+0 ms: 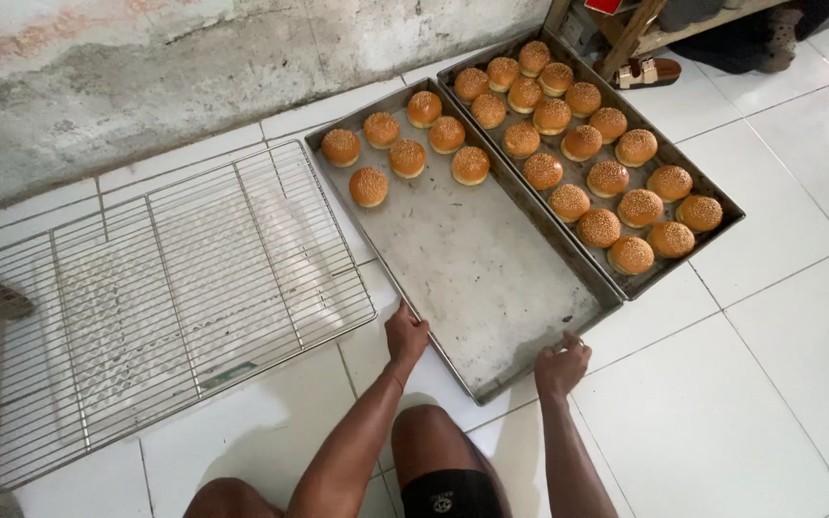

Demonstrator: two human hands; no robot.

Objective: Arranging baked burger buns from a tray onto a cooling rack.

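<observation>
Gripping the near edge of a long metal baking tray (472, 278), the person's left hand (405, 336) closes its fingers over the tray's near left rim, while the right hand (561, 364) curls over the near right corner. This tray lies on the white tiled floor (779, 384) and carries seven sesame buns (407, 144) clustered at its far end, the rest of its surface bare. Touching the tray's right side lies a second tray (722, 225) filled with rows of sesame buns. Left of the held tray, just beside it, a wire cooling rack (165, 297) rests flat on the floor. Beyond the tray's far end rises a worn concrete wall (194, 67).
</observation>
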